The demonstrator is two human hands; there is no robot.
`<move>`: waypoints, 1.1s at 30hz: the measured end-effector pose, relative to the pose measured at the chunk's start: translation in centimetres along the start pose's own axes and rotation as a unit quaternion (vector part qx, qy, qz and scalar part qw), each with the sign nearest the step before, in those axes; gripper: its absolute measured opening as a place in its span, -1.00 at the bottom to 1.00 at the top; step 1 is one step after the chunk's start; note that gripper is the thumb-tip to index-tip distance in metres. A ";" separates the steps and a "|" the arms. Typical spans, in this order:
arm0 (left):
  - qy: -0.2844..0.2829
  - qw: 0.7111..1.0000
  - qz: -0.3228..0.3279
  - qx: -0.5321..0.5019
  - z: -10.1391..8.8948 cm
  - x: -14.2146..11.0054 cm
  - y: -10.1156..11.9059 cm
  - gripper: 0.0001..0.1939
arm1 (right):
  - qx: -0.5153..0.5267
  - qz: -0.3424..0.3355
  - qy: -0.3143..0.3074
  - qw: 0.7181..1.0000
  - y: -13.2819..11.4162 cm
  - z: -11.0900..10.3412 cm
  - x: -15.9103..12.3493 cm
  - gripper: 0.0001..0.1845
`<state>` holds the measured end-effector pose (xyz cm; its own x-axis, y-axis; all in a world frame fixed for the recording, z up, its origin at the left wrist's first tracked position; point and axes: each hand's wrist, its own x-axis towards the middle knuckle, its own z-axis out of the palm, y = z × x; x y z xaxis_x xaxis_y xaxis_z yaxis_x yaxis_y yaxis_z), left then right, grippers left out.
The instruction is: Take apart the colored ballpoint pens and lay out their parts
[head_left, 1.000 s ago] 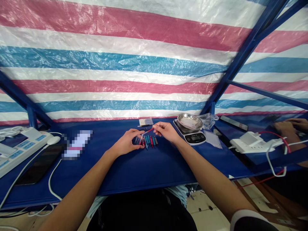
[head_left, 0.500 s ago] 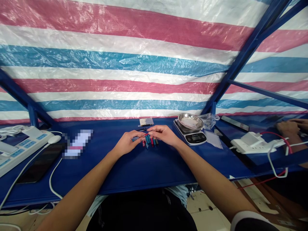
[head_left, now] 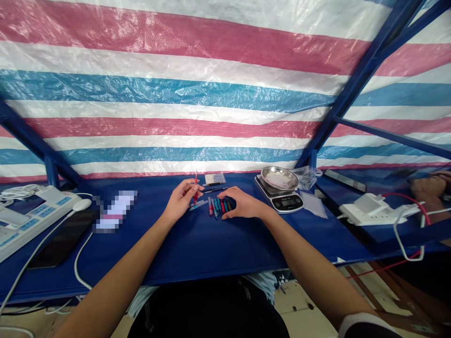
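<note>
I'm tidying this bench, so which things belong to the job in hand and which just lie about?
Likely in use:
red pen, in the left hand
row of pens, beside the right hand

Seemingly lying about:
scale, bearing a metal bowl
dark phone
power strip

A blue tabletop (head_left: 218,256) carries a row of red, teal and dark pens (head_left: 217,208), a digital kitchen scale (head_left: 288,203), a white power strip (head_left: 42,210), a black smartphone (head_left: 61,241) and flat clear plastic bags (head_left: 313,205).
</note>
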<state>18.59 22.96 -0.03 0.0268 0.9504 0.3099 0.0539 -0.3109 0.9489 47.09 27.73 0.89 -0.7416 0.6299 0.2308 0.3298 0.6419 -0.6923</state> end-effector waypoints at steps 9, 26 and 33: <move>-0.016 0.991 0.009 0.129 0.2 -0.7 -0.3 -0.63 | 0.279 0.055 0.097 0.954 -1.8 -0.8 0.4 -0.55; -0.081 0.977 0.027 0.193 0.9 -1.2 0.4 -0.67 | 0.457 0.042 0.070 0.886 -2.7 -0.8 0.5 -0.53; -0.092 0.972 0.033 0.213 0.8 -1.2 0.4 -0.68 | 0.474 0.040 0.046 0.878 -2.5 -0.9 0.4 -0.58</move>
<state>19.41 21.64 -0.07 0.2197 0.9229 0.3161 0.4534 -0.3835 0.8046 46.48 26.78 3.38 -0.6733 0.7171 0.1800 -0.2888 -0.0310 -0.9569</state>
